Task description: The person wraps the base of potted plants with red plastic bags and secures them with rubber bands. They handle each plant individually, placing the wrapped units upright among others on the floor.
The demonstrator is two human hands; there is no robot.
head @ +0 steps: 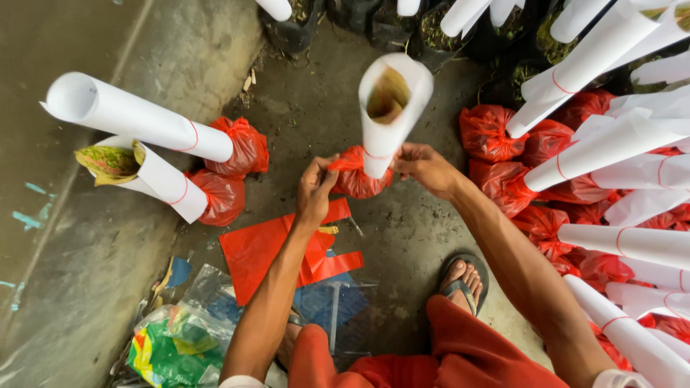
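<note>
wrapped bundles (611, 165) crowd right; bare floor (402, 223) between

Soft, even daylight fills the frame, with only faint shadows on the concrete floor (402, 230). The white paper cones (611, 144) at the right are bright, nearly washed out. The wide lens bends the edges, and the centre cone (392, 108) is slightly blurred.

Smooth matt white paper forms the cone (392, 108), and glossy, crinkled red plastic wraps the bag (357, 176) at its base. Flat red plastic sheets (266, 251) shine on the rough, gritty concrete floor (402, 230); the clear plastic packet (187, 323) glints beside soft orange cloth shorts (460, 359).
</note>
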